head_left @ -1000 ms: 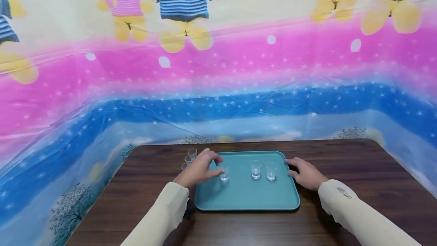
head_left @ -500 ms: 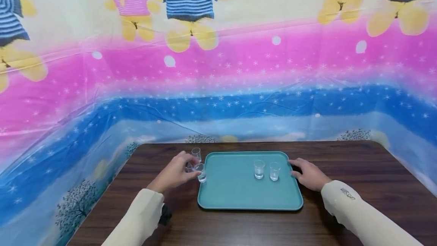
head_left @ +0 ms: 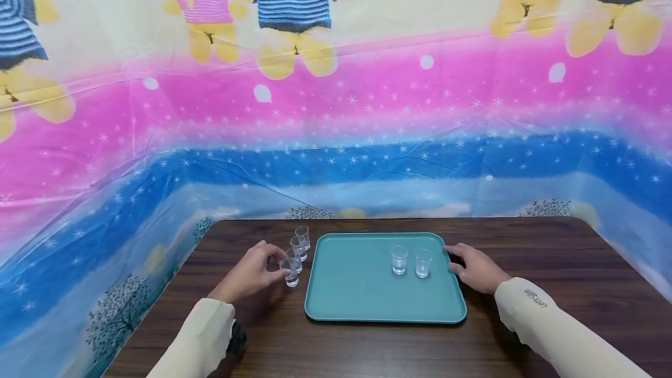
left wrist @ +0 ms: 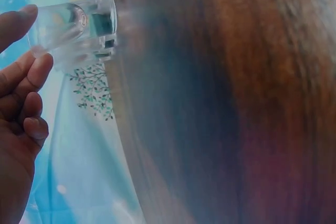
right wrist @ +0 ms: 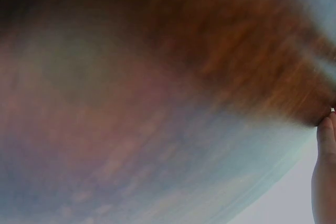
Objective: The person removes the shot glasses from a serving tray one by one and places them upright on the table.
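Glass [head_left: 291,277] now off tray [head_left: 362,303], pinched in fingertips of left hand [head_left: 248,273], glass row [head_left: 297,249] just beyond, leaving two glasses [head_left: 399,262] aboard, left of right hand [head_left: 476,270], its relaxed fingers at the rim.

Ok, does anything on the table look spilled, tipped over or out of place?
No, nothing stands out. The two glasses on the tray stand upright, and no spill or breakage shows. The left hand holds another glass at the near end of a row of glasses beside the tray.
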`<state>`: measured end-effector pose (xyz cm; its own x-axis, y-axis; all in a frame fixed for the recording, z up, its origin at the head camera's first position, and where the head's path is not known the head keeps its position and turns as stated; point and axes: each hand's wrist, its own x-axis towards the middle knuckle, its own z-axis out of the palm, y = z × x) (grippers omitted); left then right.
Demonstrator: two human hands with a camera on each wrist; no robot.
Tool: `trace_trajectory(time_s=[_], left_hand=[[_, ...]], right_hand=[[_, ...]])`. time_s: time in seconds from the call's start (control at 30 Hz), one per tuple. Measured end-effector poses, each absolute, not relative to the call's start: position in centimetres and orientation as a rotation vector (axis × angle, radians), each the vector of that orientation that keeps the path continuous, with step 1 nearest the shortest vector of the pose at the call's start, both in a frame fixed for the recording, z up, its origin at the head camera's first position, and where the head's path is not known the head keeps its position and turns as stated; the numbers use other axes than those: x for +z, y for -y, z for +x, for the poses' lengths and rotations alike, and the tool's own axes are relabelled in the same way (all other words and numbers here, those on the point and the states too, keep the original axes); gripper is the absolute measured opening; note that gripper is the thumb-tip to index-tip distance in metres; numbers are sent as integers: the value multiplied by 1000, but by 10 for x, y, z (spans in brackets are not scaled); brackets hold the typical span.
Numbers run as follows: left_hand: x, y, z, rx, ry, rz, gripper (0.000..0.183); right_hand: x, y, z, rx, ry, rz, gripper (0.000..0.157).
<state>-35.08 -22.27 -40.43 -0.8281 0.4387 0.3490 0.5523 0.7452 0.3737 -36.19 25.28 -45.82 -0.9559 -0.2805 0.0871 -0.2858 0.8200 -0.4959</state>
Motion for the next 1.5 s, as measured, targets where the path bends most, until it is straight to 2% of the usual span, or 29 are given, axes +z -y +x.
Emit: trace_trajectory(time_s=[0.27, 0.5, 0.63, 1.07, 1.5], left_hand=[[-408, 219, -354, -702, 2723, -722, 24], [-405, 212, -355, -673, 2669, -665, 38], [-403, 201, -358, -661, 2617, -728, 41], [-399, 151, -368, -700, 2560, -903, 34], [-403, 129, -374, -717, 2589, -981, 36]], right_hand=[[-458, -255, -362, 837, 2992, 449, 47], [-456, -257, -360, 835, 2992, 449, 47], [-457, -258, -360, 845, 2990, 446, 47], [-458, -256, -359, 847, 2980, 453, 47], [-458, -257, -362, 881, 2998, 447, 48]])
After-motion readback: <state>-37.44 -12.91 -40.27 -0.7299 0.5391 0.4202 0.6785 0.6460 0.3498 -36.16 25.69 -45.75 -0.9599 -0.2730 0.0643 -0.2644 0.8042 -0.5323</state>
